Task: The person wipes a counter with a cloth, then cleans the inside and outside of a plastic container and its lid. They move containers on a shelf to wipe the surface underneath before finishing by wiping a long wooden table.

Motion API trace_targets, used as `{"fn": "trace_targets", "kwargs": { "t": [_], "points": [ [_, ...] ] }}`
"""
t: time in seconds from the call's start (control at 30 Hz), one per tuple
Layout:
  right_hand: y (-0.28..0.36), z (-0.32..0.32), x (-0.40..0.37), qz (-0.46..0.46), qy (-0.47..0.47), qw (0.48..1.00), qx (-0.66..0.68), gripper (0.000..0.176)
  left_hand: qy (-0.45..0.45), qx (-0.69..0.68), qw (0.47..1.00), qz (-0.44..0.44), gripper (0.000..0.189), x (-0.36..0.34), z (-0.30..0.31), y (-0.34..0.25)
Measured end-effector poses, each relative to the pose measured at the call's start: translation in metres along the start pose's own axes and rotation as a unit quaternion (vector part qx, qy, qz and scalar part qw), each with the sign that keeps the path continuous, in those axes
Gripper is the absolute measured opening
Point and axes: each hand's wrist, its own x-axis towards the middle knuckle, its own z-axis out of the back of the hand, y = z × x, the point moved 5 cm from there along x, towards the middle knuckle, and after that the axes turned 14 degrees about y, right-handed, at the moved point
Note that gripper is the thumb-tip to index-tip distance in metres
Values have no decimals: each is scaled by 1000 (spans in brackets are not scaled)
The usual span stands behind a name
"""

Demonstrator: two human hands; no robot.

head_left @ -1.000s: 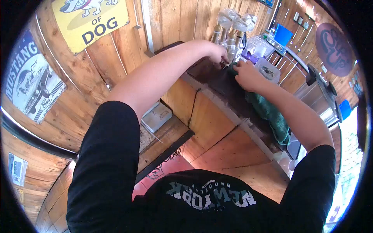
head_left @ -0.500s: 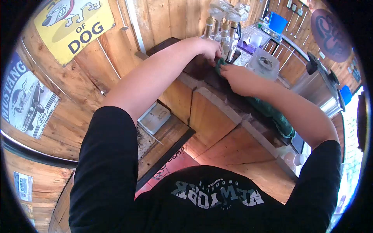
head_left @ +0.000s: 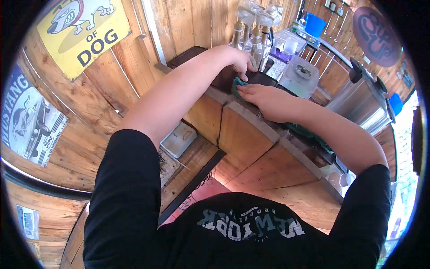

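Note:
My right hand point(head_left: 271, 101) presses a green cloth point(head_left: 238, 86) onto the dark counter top point(head_left: 219, 89), close to its front edge. Its fingers are closed over the cloth. Just beyond, my left hand point(head_left: 241, 62) is bent downward with its fingers at the left edge of a black flat object point(head_left: 263, 78), which seems gripped there. Glass bottles with gold caps point(head_left: 256, 45) stand right behind the left hand. Under my right forearm lies more green cloth point(head_left: 309, 133), partly hidden.
A clear plastic container point(head_left: 299, 76) and a large metal pot point(head_left: 360, 101) stand to the right. Farther back is a blue bucket point(head_left: 315, 25). Below on the left, a metal tray point(head_left: 179, 140) rests on a wooden shelf point(head_left: 197, 161). Plastic cups point(head_left: 338, 179) sit at lower right.
My right hand has moved the cloth left and toward me, to the counter's front edge. My left hand has come apart from the cloth, and the black object now shows beside it.

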Motion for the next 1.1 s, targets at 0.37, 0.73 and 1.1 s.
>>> {"fn": "trace_targets", "kwargs": {
  "t": [0.37, 0.73, 1.1],
  "points": [
    [6, 9, -39, -14, 102, 993, 59, 64, 20, 27, 997, 62, 74, -9, 0, -12],
    [-58, -5, -40, -160, 113, 973, 119, 59, 20, 71, 996, 52, 90, -23, 0, -18],
    [-89, -15, -12, -163, 15, 984, 69, 61, 1, 40, 999, 17, 97, -19, -1, -13]
  ]
}}
